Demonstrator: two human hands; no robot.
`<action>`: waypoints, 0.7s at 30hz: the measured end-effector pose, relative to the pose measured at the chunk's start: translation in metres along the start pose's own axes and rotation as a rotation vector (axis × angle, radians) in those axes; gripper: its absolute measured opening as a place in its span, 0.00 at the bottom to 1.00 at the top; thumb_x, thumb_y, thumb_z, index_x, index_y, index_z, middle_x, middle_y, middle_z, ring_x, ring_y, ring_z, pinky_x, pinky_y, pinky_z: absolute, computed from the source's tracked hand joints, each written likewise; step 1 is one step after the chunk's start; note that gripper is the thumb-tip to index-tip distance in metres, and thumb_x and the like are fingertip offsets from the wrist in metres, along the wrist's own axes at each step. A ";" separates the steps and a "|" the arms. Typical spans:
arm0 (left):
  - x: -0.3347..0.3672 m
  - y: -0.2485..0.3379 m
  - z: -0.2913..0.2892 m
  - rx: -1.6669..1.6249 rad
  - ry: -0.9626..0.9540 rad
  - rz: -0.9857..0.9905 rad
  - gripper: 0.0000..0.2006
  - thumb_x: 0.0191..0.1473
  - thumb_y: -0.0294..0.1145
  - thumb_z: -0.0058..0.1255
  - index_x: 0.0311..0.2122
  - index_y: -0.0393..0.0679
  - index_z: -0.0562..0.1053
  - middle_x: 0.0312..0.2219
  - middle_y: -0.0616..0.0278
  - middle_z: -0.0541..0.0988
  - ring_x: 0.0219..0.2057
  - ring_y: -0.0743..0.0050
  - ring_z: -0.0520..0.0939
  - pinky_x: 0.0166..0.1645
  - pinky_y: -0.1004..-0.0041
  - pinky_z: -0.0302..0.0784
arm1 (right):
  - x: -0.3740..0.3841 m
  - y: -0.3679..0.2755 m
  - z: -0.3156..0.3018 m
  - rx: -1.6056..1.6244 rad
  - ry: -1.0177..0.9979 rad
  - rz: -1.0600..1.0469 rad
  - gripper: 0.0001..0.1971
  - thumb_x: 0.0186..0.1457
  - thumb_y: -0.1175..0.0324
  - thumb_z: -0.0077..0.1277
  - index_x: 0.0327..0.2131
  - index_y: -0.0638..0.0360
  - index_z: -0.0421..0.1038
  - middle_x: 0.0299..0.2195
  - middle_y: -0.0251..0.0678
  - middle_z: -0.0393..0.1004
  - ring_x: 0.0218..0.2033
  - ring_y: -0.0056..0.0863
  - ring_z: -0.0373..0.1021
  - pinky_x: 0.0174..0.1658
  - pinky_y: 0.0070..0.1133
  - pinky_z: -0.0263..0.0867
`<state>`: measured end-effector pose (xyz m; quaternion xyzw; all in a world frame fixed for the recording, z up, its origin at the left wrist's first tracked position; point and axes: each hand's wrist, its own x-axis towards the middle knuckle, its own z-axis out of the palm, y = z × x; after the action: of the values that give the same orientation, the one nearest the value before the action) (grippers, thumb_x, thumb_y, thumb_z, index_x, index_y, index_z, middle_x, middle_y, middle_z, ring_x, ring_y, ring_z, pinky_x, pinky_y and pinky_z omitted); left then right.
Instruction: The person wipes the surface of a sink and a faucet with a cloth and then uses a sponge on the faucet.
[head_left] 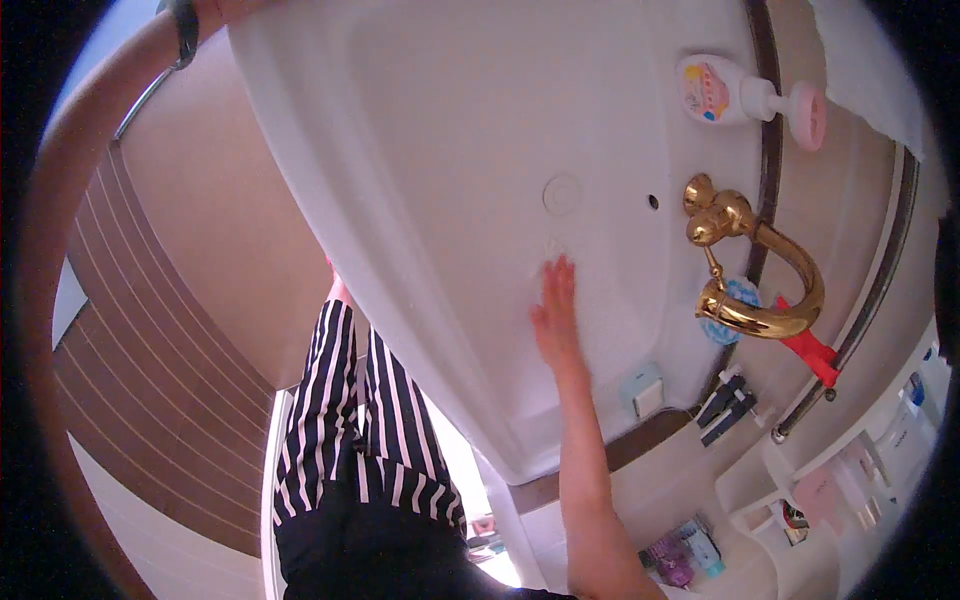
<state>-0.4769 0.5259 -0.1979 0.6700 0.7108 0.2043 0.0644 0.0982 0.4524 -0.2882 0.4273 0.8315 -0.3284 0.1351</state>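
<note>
pressing flat: right hand (556, 318) on the basin (420, 150) floor, fingers spread open and holding nothing.
drain (562, 194) lies straight ahead of the fingertips, near but apart, along the hand's own line; gold tap (755, 275) off to its right. left hand, raised at the basin's far rim, is mostly out of frame; its fingers cannot be told.

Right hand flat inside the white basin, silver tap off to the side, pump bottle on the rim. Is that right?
Not quite: the tap is gold, not silver, as the head view shows. The rest holds: the right hand lies flat inside the white basin, with the pump bottle on the rim.
</note>
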 end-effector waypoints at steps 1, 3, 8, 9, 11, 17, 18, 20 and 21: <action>-0.001 0.003 -0.001 0.002 -0.007 0.005 0.16 0.59 0.36 0.45 0.44 0.33 0.74 0.45 0.49 0.76 0.48 0.52 0.75 0.56 0.59 0.69 | 0.011 -0.012 0.014 -0.012 0.037 -0.060 0.40 0.52 0.76 0.46 0.68 0.56 0.41 0.70 0.45 0.32 0.70 0.46 0.29 0.69 0.41 0.30; 0.002 0.008 -0.005 0.110 -0.037 -0.004 0.15 0.59 0.35 0.45 0.44 0.33 0.74 0.45 0.49 0.76 0.48 0.52 0.75 0.56 0.60 0.70 | 0.045 -0.051 0.033 0.081 0.096 -0.152 0.39 0.55 0.72 0.44 0.68 0.55 0.37 0.70 0.45 0.30 0.70 0.47 0.27 0.68 0.45 0.26; 0.008 0.004 -0.001 0.051 -0.036 0.044 0.16 0.57 0.35 0.47 0.45 0.34 0.73 0.46 0.49 0.75 0.48 0.53 0.75 0.56 0.61 0.70 | 0.111 -0.120 0.005 0.280 0.111 -0.132 0.39 0.57 0.67 0.45 0.68 0.55 0.37 0.70 0.44 0.27 0.70 0.48 0.25 0.68 0.46 0.25; 0.009 0.008 0.003 0.054 -0.045 0.007 0.17 0.56 0.35 0.47 0.46 0.34 0.73 0.46 0.49 0.75 0.48 0.53 0.75 0.56 0.61 0.70 | 0.111 -0.118 0.001 0.310 0.096 -0.139 0.39 0.58 0.67 0.45 0.68 0.55 0.36 0.70 0.44 0.27 0.70 0.48 0.25 0.68 0.46 0.26; 0.000 0.013 -0.002 -0.022 -0.068 -0.087 0.18 0.55 0.35 0.46 0.47 0.34 0.72 0.46 0.48 0.75 0.49 0.53 0.75 0.56 0.60 0.70 | 0.075 -0.114 0.015 0.363 -0.009 -0.110 0.38 0.59 0.63 0.43 0.68 0.53 0.35 0.70 0.44 0.28 0.70 0.47 0.25 0.68 0.45 0.26; 0.002 0.003 -0.016 0.040 -0.049 -0.032 0.17 0.57 0.35 0.48 0.47 0.35 0.72 0.45 0.50 0.75 0.47 0.53 0.76 0.55 0.61 0.71 | -0.066 -0.032 -0.009 -0.230 -0.239 0.088 0.41 0.53 0.61 0.54 0.66 0.59 0.44 0.69 0.45 0.37 0.70 0.44 0.34 0.67 0.45 0.36; 0.002 0.004 -0.016 -0.004 -0.040 -0.031 0.16 0.58 0.35 0.47 0.47 0.35 0.72 0.44 0.50 0.76 0.47 0.53 0.76 0.54 0.61 0.71 | -0.067 -0.022 -0.014 -0.333 -0.261 0.067 0.42 0.52 0.59 0.56 0.66 0.61 0.46 0.69 0.45 0.38 0.70 0.44 0.35 0.67 0.45 0.38; 0.001 0.016 -0.008 -0.078 0.000 -0.060 0.15 0.60 0.35 0.45 0.46 0.35 0.72 0.43 0.49 0.76 0.46 0.53 0.76 0.53 0.60 0.72 | -0.058 0.009 -0.032 -0.502 -0.239 0.118 0.43 0.51 0.53 0.57 0.65 0.63 0.49 0.68 0.46 0.40 0.69 0.44 0.38 0.67 0.44 0.39; 0.000 0.010 -0.006 -0.076 0.008 -0.067 0.15 0.60 0.35 0.45 0.46 0.35 0.72 0.43 0.49 0.76 0.46 0.53 0.76 0.53 0.60 0.72 | -0.049 0.030 -0.045 -0.563 -0.199 0.184 0.44 0.51 0.50 0.57 0.64 0.63 0.50 0.68 0.46 0.41 0.69 0.44 0.39 0.67 0.43 0.39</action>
<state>-0.4696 0.5248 -0.1882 0.6419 0.7249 0.2316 0.0940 0.1540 0.4642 -0.2421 0.4124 0.8302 -0.1116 0.3580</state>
